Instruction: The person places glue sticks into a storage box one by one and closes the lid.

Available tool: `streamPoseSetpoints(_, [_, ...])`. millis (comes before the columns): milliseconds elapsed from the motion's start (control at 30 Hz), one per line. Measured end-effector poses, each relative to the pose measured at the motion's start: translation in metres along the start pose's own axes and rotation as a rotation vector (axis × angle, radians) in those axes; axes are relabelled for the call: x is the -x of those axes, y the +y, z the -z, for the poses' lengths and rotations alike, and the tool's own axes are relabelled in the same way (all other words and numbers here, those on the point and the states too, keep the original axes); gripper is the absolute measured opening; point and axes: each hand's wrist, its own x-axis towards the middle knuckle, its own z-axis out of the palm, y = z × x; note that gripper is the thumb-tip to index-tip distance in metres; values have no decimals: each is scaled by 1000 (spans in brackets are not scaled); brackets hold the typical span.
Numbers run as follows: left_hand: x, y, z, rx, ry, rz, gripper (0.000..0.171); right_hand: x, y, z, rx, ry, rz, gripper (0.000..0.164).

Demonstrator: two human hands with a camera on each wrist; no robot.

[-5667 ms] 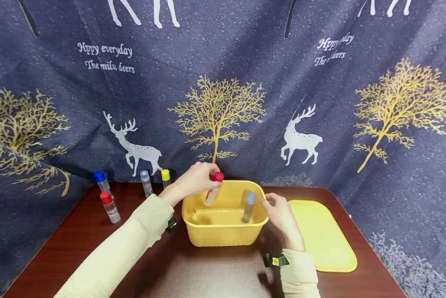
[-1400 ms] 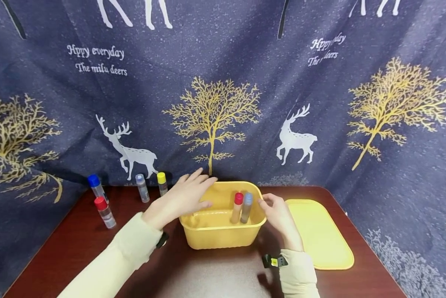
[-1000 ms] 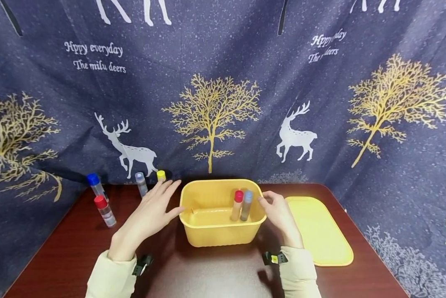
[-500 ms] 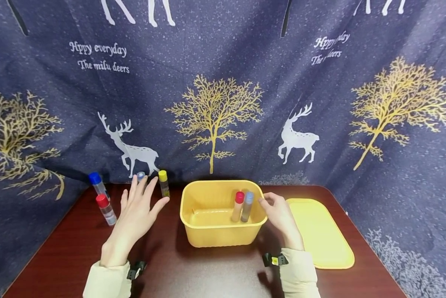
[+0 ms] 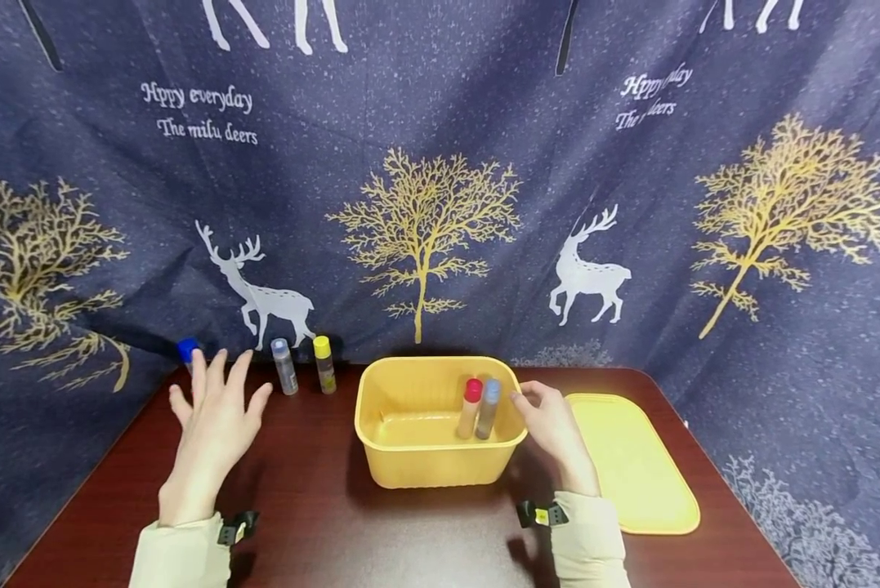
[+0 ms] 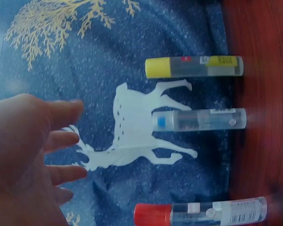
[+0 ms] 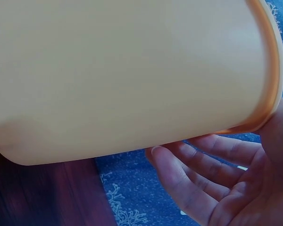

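My left hand (image 5: 215, 433) is raised over the left of the table with fingers spread, holding nothing. It hides most of a clear bottle with a red cap (image 6: 198, 214), which shows in the left wrist view. Behind the fingers is a blue-capped bottle (image 5: 187, 349). To the right stand a pale-blue-capped bottle (image 5: 283, 367) and a yellow-capped one (image 5: 325, 367). My right hand (image 5: 553, 429) grips the right rim of a yellow box (image 5: 440, 465). Inside, near its right end, a red-capped bottle (image 5: 470, 408) and a light-blue-capped bottle (image 5: 488, 408) stand side by side.
A flat yellow lid (image 5: 631, 465) lies right of the box. The dark red-brown table (image 5: 307, 490) ends at the back against a navy curtain (image 5: 440, 114) printed with deer and trees.
My left hand brought a red-capped bottle into the box and let go of it beside the light-blue-capped one. It then moved left, past the yellow-capped bottle. My right hand has stayed at the rim.
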Motion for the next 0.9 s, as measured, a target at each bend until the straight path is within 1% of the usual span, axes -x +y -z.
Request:
streamPoseSetpoints(167, [5, -12, 7, 2, -14, 67, 56, 1, 4, -4, -25, -11, -7, 23])
streamPoseSetpoints(300, [7, -21, 8, 13, -15, 102, 54, 1, 6, -5, -29, -7, -7, 23])
streamPoseSetpoints(500, [4, -34, 5, 15, -6, 134, 52, -1, 6, -3, 3, 6, 21, 23])
streamPoseSetpoints(633, [4, -43, 1, 21, -37, 170, 52, 0, 4, -2, 3, 1, 22, 23])
streamPoseSetpoints(767, [5, -49, 0, 37, -68, 219, 50, -1, 4, -2, -1, 2, 19, 23])
streamPoseSetpoints(900, [5, -52, 0, 54, -51, 244, 47, 0, 3, -2, 2, 25, 21, 21])
